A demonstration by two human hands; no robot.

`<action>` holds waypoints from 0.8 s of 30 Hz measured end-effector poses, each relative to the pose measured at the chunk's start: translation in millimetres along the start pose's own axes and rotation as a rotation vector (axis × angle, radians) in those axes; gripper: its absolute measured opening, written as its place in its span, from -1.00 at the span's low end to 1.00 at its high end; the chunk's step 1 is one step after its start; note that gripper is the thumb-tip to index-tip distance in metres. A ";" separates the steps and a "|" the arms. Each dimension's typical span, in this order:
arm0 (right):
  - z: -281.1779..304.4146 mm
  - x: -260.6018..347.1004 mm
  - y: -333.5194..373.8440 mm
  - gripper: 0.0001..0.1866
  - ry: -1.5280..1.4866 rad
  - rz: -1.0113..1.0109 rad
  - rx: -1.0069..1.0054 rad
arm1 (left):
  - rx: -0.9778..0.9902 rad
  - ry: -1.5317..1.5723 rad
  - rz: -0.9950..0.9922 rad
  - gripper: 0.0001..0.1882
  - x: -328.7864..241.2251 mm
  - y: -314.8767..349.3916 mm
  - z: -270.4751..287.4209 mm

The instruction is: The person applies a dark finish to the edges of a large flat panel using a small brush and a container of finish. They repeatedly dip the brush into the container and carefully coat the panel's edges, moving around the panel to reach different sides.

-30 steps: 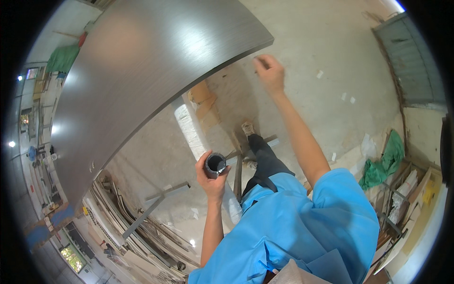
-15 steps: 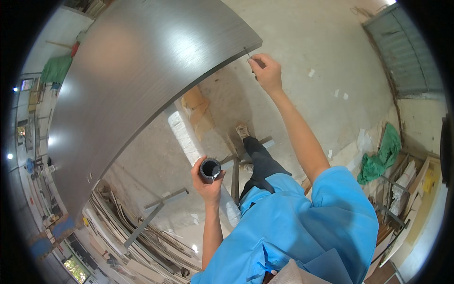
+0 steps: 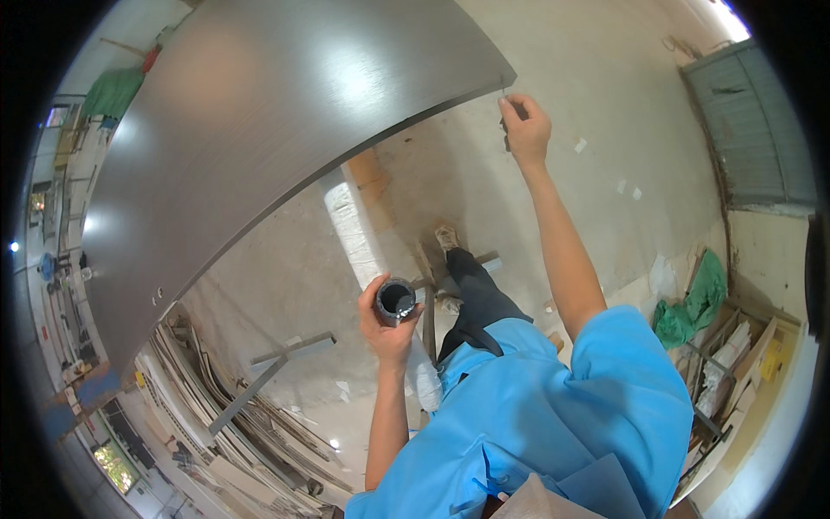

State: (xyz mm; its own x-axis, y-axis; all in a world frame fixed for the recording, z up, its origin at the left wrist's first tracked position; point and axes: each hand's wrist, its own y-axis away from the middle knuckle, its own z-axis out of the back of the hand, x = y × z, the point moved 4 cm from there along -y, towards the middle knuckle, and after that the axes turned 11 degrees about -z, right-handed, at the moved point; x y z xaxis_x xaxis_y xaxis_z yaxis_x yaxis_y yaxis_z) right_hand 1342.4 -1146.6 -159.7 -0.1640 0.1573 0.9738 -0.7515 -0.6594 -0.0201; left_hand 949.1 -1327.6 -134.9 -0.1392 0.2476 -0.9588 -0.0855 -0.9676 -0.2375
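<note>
A large dark grey panel [image 3: 251,130] with a brushed sheen spans the upper left. My left hand [image 3: 386,339] is wrapped round a round dark container [image 3: 397,302], open at the top and dark inside, held below the panel's near edge. At the panel's right corner, my right hand [image 3: 528,131] pinches a thin stick-like tool [image 3: 502,89]. Its tip is at or very near the panel's edge; whether it touches cannot be made out. Something dark shows under the right fingers, mostly hidden.
Beneath the panel lies a long white wrapped roll [image 3: 353,227] beside brown cardboard [image 3: 370,177]. A metal stand [image 3: 275,363] and stacked long strips [image 3: 225,389] are at lower left. Green cloth [image 3: 692,303] and leaning boards [image 3: 761,363] line the right side.
My right hand has shifted slightly right, staying by the panel's corner with the thin tool. The panel and the container in my left hand also appear a little further right as the view shifts.
</note>
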 end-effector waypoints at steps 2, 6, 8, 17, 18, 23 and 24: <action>-15.9 3.6 11.3 -0.82 0.048 0.038 0.063 | -0.019 0.028 -0.010 -0.11 -0.2 0.2 -1.0; -57.6 2.6 48.0 -0.84 0.045 0.072 0.158 | -0.079 0.044 -0.029 -0.13 -0.3 1.7 -0.3; -80.8 3.6 68.8 -0.85 0.019 0.101 0.222 | -0.107 0.035 -0.027 -0.13 -2.0 6.5 4.5; -124.0 59.0 131.8 -0.82 -0.117 0.280 0.537 | -0.230 -0.041 -0.010 -0.09 -16.5 43.6 40.0; -108.8 66.8 115.7 -0.81 -0.087 0.285 0.405 | -0.265 -0.008 0.009 -0.08 -17.8 48.3 45.3; -19.4 80.8 -18.3 -0.82 0.090 0.384 -0.125 | -0.337 0.025 -0.007 -0.08 -21.2 58.7 70.2; -15.2 77.7 -36.6 -0.84 0.181 0.478 -0.222 | -0.358 0.013 0.009 -0.09 -18.7 58.2 71.4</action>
State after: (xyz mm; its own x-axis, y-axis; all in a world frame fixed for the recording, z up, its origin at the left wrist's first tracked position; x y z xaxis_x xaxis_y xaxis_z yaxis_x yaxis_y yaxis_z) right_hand 1347.4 -1099.1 -86.7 -0.6120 0.0153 0.7907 -0.6801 -0.5204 -0.5164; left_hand 876.3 -1385.0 -119.7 -0.1257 0.2409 -0.9624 0.2673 -0.9260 -0.2667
